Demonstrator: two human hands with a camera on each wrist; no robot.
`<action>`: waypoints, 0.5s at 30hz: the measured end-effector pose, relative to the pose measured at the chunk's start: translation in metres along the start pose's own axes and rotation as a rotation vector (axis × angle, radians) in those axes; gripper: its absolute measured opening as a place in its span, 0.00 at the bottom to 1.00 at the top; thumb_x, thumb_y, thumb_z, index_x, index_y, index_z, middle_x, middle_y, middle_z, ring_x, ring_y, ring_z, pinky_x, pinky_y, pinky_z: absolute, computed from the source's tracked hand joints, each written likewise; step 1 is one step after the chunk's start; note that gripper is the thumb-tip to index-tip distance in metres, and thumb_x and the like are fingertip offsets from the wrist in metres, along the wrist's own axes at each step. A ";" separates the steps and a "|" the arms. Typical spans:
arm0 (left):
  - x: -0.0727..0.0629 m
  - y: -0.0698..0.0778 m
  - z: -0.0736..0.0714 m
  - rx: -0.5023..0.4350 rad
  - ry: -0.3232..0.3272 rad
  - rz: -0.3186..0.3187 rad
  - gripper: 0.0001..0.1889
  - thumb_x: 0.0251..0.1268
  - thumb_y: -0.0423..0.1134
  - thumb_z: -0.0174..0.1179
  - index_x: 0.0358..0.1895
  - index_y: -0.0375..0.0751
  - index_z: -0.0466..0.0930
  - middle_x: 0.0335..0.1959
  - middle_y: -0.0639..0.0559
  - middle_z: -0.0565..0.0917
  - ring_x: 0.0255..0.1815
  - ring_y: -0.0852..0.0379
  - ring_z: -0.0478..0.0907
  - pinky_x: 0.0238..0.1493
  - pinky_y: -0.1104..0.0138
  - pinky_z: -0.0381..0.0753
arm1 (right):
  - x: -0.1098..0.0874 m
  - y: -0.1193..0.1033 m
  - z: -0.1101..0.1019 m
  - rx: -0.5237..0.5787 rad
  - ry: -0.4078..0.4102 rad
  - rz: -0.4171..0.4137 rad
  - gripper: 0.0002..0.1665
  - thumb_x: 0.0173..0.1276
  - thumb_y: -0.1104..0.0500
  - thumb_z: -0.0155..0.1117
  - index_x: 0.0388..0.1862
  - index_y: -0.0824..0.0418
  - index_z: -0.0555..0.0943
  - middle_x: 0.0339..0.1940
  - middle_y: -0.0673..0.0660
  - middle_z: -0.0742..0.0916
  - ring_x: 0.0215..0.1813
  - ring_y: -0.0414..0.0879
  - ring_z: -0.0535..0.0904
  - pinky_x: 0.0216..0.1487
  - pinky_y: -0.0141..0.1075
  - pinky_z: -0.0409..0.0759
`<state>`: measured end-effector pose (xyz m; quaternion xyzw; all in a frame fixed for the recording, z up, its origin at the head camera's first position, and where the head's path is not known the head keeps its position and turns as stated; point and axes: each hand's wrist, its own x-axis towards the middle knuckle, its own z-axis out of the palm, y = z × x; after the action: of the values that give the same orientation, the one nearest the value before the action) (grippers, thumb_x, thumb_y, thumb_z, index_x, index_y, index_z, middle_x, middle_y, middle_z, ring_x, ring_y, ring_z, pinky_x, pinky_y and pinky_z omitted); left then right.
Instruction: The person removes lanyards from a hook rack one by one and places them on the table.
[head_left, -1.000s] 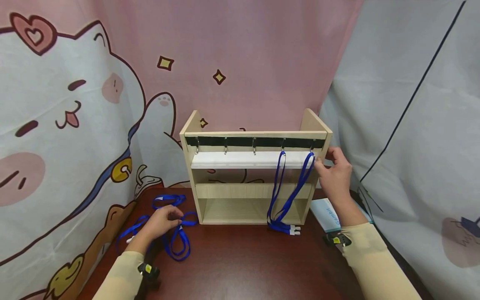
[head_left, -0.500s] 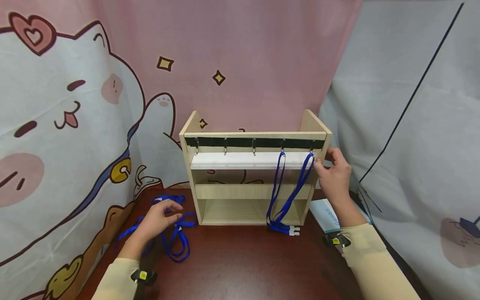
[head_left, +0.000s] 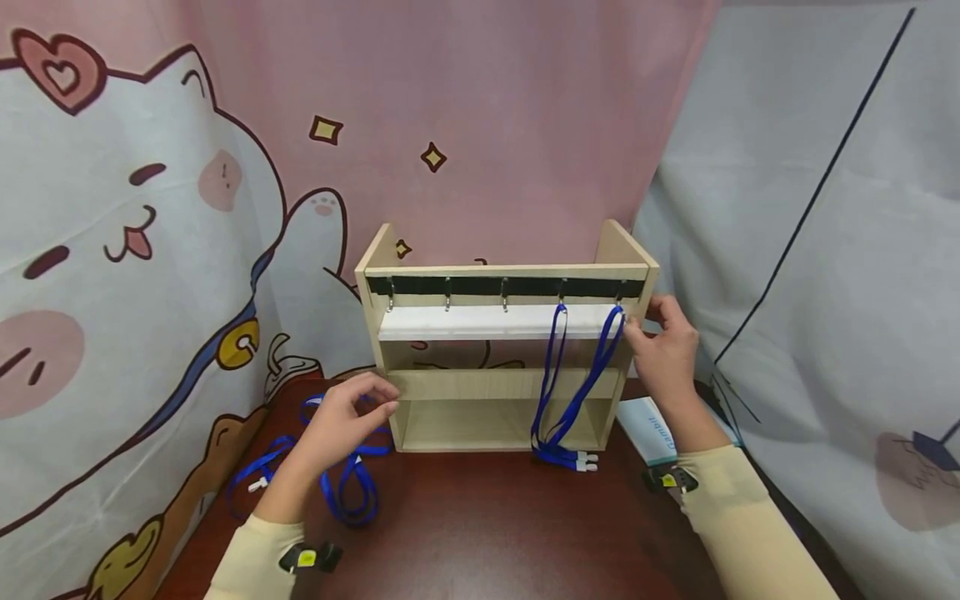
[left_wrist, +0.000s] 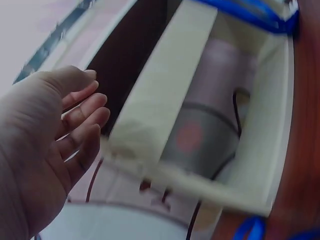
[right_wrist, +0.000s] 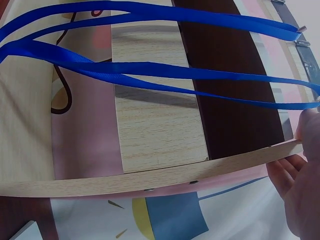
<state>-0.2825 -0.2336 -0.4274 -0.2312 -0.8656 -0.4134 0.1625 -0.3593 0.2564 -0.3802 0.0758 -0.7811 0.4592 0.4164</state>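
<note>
A small light-wood shelf (head_left: 506, 385) stands on the table, with a row of metal hooks on a dark strip (head_left: 476, 287) near its top. My right hand (head_left: 666, 354) grips its right side panel (right_wrist: 240, 156), thumb in front and fingers behind. Two blue lanyards hang from the rightmost hooks: one lanyard (head_left: 600, 367) beside my right thumb, the other lanyard (head_left: 549, 367) left of it. Their white clips (head_left: 587, 461) lie on the table. My left hand (head_left: 341, 421) holds nothing; its fingers are relaxed, close to the shelf's left side panel (left_wrist: 200, 187).
Several loose blue lanyards (head_left: 351, 504) lie on the table left of the shelf, partly behind my left hand. A white and light-blue box (head_left: 647, 427) lies to the right, under my right forearm. Printed cloth (head_left: 525, 125) hangs behind.
My left hand has moved up and right, from over the loose lanyards to the shelf's left side, and its fingers have spread. My right hand stays on the right panel.
</note>
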 end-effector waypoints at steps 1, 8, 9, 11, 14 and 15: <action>0.004 0.006 0.004 -0.019 -0.004 0.014 0.05 0.78 0.38 0.72 0.50 0.50 0.90 0.47 0.61 0.88 0.43 0.57 0.86 0.41 0.59 0.86 | 0.000 0.000 0.000 0.003 -0.002 0.000 0.15 0.74 0.69 0.65 0.57 0.65 0.82 0.52 0.59 0.91 0.57 0.48 0.85 0.48 0.20 0.80; 0.039 0.050 0.044 -0.113 -0.023 0.098 0.07 0.80 0.40 0.71 0.52 0.42 0.91 0.47 0.63 0.89 0.49 0.60 0.86 0.43 0.62 0.87 | 0.000 -0.003 0.000 0.005 0.004 0.004 0.14 0.73 0.71 0.66 0.56 0.66 0.82 0.51 0.59 0.91 0.56 0.48 0.85 0.47 0.20 0.79; 0.045 0.056 0.050 -0.126 -0.017 0.109 0.07 0.80 0.40 0.71 0.51 0.42 0.91 0.47 0.62 0.89 0.48 0.60 0.86 0.43 0.62 0.86 | 0.000 -0.003 0.000 0.004 0.003 0.006 0.14 0.73 0.71 0.66 0.56 0.66 0.83 0.51 0.59 0.91 0.56 0.49 0.86 0.47 0.20 0.79; 0.056 0.068 0.061 -0.157 -0.002 0.126 0.06 0.79 0.39 0.71 0.52 0.44 0.91 0.47 0.60 0.89 0.48 0.59 0.86 0.43 0.61 0.86 | 0.000 -0.003 0.000 -0.002 0.001 0.008 0.14 0.73 0.70 0.66 0.56 0.65 0.83 0.52 0.59 0.91 0.57 0.49 0.86 0.48 0.20 0.79; 0.071 0.084 0.080 -0.206 0.024 0.162 0.07 0.78 0.38 0.71 0.54 0.45 0.90 0.50 0.55 0.90 0.49 0.55 0.87 0.44 0.60 0.87 | 0.000 -0.003 0.000 -0.003 0.002 0.008 0.14 0.73 0.70 0.66 0.56 0.65 0.82 0.51 0.59 0.91 0.57 0.49 0.86 0.48 0.20 0.79; 0.075 0.089 0.088 -0.219 0.033 0.172 0.09 0.78 0.38 0.71 0.55 0.46 0.90 0.51 0.53 0.90 0.51 0.54 0.87 0.44 0.60 0.87 | 0.000 -0.003 0.000 -0.002 0.004 0.006 0.13 0.73 0.71 0.66 0.55 0.65 0.82 0.51 0.59 0.91 0.57 0.49 0.86 0.47 0.20 0.79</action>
<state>-0.3061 -0.0953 -0.3880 -0.3141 -0.7895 -0.4937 0.1853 -0.3579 0.2550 -0.3779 0.0720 -0.7809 0.4596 0.4168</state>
